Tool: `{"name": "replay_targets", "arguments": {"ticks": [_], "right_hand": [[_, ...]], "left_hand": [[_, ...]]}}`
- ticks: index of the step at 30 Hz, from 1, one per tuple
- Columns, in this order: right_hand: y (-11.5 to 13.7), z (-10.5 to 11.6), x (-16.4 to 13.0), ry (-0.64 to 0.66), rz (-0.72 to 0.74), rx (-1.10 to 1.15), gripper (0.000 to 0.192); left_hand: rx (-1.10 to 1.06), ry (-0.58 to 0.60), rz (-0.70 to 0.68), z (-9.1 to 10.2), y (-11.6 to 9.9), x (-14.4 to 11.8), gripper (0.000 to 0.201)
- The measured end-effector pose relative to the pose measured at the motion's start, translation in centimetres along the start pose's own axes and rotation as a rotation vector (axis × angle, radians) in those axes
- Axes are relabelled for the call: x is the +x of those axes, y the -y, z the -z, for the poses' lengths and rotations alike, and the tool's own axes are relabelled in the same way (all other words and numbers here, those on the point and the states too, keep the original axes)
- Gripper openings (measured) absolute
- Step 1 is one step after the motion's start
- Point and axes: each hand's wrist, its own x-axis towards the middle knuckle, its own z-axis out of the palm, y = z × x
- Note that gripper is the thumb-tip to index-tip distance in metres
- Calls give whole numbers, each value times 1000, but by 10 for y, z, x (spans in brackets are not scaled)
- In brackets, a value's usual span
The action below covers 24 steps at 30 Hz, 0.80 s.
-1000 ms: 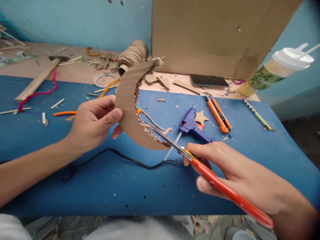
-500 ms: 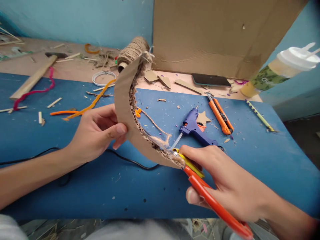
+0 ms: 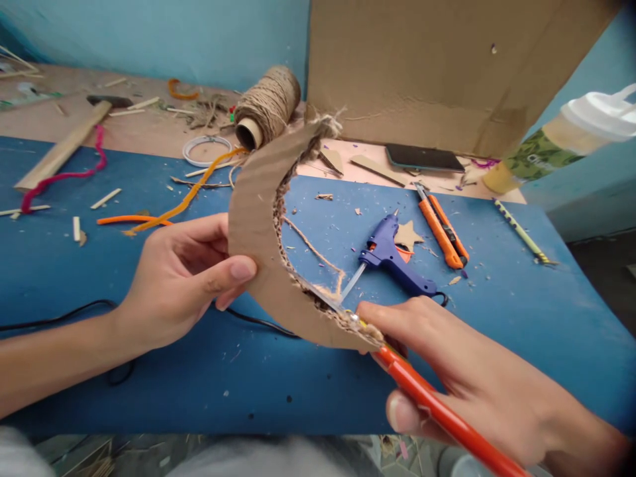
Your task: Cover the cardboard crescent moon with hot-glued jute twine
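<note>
Above the blue desk (image 3: 149, 371), a cardboard crescent (image 3: 253, 225) is pinched by the left hand (image 3: 183, 278); orange scissors (image 3: 427, 397), gripped by right hand (image 3: 472, 384) fingers, lie at its lower-right tip.

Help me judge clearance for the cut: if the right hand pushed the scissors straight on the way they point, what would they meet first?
Probably the twine strand along the cardboard crescent's inner edge; the scissors in the right hand point there. Depth is uncertain.

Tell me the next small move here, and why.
Probably close the scissors in the right hand on the loose twine strand. Their blades sit at the cardboard crescent's frayed inner edge, where that strand hangs free, and the left hand pinches the crescent upright above the blue table.
</note>
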Motion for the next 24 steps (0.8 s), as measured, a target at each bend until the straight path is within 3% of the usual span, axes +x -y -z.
{"name": "replay_targets", "arguments": {"ticks": [6, 14, 24], "right_hand": [[0, -2, 4, 11, -19, -14, 70], [-14, -10, 11, 72, 18, 172, 65], [0, -5, 7, 18, -5, -67, 64]], "left_hand": [[4, -3, -6, 0, 0, 2, 43], [-12, -1, -26, 3, 5, -1, 42], [-11, 32, -60, 3, 3, 1, 41]]}}
